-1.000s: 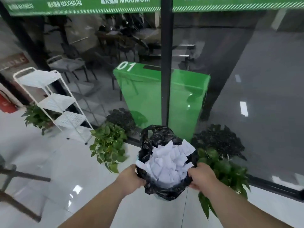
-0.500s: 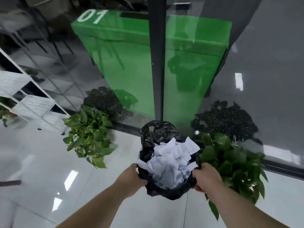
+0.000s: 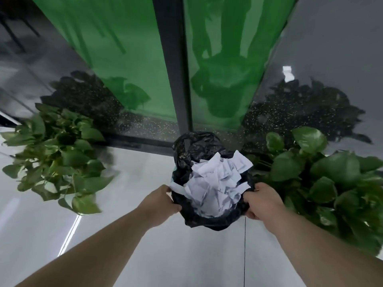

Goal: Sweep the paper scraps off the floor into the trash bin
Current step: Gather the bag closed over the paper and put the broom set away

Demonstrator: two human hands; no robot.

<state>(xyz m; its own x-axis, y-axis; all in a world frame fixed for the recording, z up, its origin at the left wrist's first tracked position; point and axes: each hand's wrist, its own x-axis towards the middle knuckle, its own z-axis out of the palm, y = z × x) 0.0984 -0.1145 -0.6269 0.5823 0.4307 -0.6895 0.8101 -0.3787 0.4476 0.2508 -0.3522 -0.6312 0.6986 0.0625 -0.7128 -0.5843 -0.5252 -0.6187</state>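
A trash bin (image 3: 209, 219) lined with a black plastic bag sits low in front of me, between two plants. White paper scraps (image 3: 215, 179) fill it and heap above its rim. My left hand (image 3: 160, 200) grips the bin's left rim, fingers curled around the bag. On the opposite rim my right hand (image 3: 262, 200) holds the bag the same way. Whether the bin touches the floor is hidden by its own bulk.
A leafy green plant (image 3: 56, 158) stands to the left and a larger one (image 3: 323, 179) crowds the bin's right side. Behind is a glass wall with a dark frame post (image 3: 176, 79) and a green panel (image 3: 128, 48). The floor (image 3: 145, 255) is glossy white tile.
The view has tilted down and closed in on the glass wall. The bin and both hands on it now sit lower, nearer the floor between the plants. The white shelf has left view.
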